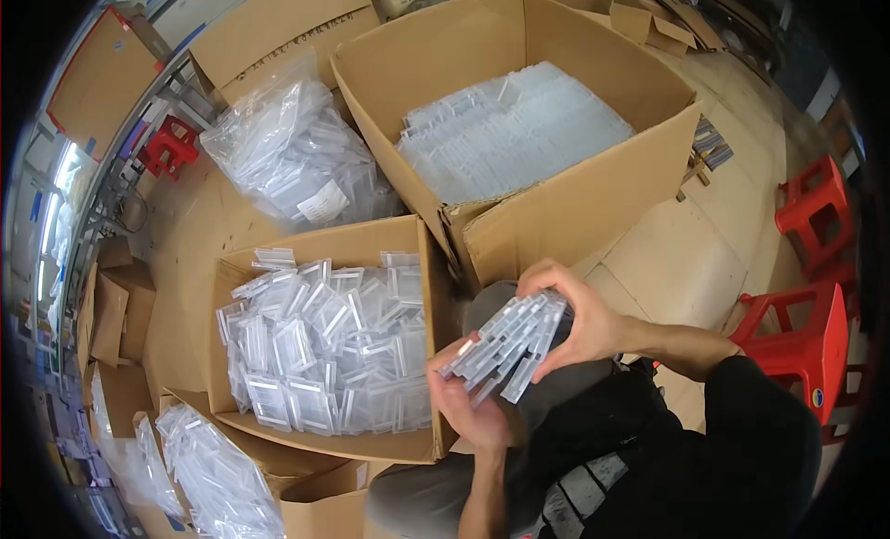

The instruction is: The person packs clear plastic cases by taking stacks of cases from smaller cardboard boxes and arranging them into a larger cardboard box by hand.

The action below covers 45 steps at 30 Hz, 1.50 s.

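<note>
A stack of clear plastic pieces is held between my two hands, above my lap. My left hand grips its lower left end, with the fingers bent round the edge. At the upper right end my right hand clasps the stack between thumb and fingers. Just left of my hands, an open cardboard box holds a loose jumble of clear plastic pieces. Beyond my hands stands a larger open box, where similar clear pieces lie in tight rows.
A clear bag of plastic pieces sits behind the nearer box. Another bagged heap lies at the lower left. Red stools stand at the right, and one more red stool is at the upper left.
</note>
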Motion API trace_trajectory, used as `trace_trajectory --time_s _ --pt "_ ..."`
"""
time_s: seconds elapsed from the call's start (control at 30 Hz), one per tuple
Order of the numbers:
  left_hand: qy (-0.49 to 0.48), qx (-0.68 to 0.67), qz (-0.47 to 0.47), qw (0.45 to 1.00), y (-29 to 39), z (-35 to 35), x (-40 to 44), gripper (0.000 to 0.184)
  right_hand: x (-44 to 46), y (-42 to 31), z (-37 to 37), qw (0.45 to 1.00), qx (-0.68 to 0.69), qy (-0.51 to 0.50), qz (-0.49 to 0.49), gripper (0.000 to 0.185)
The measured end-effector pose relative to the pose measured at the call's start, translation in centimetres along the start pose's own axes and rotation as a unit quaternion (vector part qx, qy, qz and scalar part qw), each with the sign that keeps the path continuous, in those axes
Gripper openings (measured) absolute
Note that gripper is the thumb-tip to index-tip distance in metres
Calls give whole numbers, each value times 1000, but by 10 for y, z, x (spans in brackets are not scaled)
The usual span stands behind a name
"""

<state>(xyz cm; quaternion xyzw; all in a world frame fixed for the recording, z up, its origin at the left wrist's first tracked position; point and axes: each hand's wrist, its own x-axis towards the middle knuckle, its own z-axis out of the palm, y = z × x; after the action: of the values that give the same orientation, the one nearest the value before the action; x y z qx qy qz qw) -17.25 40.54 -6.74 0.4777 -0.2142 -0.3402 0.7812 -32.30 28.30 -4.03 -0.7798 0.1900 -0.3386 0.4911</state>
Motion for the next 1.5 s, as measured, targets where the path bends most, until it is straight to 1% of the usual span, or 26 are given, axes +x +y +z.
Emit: trace_trajectory --time_s 0.03,0.07,0.1,0.17,0.2,0.3,0.43,0.53,0.6,0.67,0.73,0.77,0.83,0.87,0.9,0.97,1.0,1.1,1.13,1.17,1.23,1.27,1.3,1.37,1.43,1.5 --pt "-43 16 51 998 0 5 1 62 -2 2 3 999 6 32 -37 89" --pt "-84 31 99 991 -1 11 1 64 -3 9 6 995 26 51 -77 105" --pt "-72 109 133 982 4 26 2 59 -7 12 13 996 42 62 -43 111" --pt "-70 34 156 985 -1 37 11 45 -9 18 13 996 66 46 38 124" --pt "-89 32 124 988 -7 33 14 43 -8 18 9 996 65 47 34 124" --pt "-85 6 130 988 -15 28 5 41 -12 19 6 999 1 36 -19 119" --pt "-12 9 175 984 -22 36 -2 48 -19 22 17 997 21 67 14 118" --pt "-12 26 142 989 -20 29 1 42 -22 15 16 998 13 64 10 121" --pt "-22 0 143 989 -17 29 5 39 -17 0 -1 995 -89 -43 25 125" --pt "-51 43 154 986 -15 28 4 37 -17 4 2 997 -66 -44 -3 125" --pt "-41 -9 143 989 -14 34 1 33 -22 11 18 995 78 53 45 116" --pt "-46 -2 129 991 -13 32 2 30 -23 13 20 994 75 63 46 118" --pt "-49 4 118 992 -12 29 7 27 -20 13 15 997 13 57 -59 121" --pt "-51 -6 118 992 -12 26 8 25 -18 16 17 990 18 91 -106 110" --pt "-54 -15 115 992 -13 24 7 23 -14 8 10 991 16 89 -102 110" --pt "-59 -18 102 993 -13 22 4 24 0 -14 -5 957 -216 -11 -195 93" --pt "-67 -20 93 993 -10 23 6 25 1 -12 -3 971 -167 -7 -169 80" --pt "-73 -29 98 992 -5 26 8 28 -3 -4 -4 974 -165 10 -155 84" --pt "-76 -33 90 992 -5 26 7 27 -4 -8 -7 978 -138 -13 -157 72" --pt "-79 -36 78 993 -7 24 5 27 -6 -7 -6 978 -138 -13 -153 72" --pt "-70 -47 74 994 -9 28 4 27 -12 -5 -3 997 -11 -14 -81 55" --pt "-40 -51 73 995 -6 35 4 27 -16 6 6 995 28 20 -98 51" --pt "-11 -56 78 995 -2 40 6 28 -16 7 12 994 26 22 -102 51" --pt "-48 12 117 992 1 37 7 34 -14 8 20 981 166 95 -30 60" --pt "-38 1 145 989 1 40 6 41 -19 8 17 992 43 77 -87 67" --pt "-71 42 148 986 0 29 8 47 -22 11 19 992 50 50 -103 71"
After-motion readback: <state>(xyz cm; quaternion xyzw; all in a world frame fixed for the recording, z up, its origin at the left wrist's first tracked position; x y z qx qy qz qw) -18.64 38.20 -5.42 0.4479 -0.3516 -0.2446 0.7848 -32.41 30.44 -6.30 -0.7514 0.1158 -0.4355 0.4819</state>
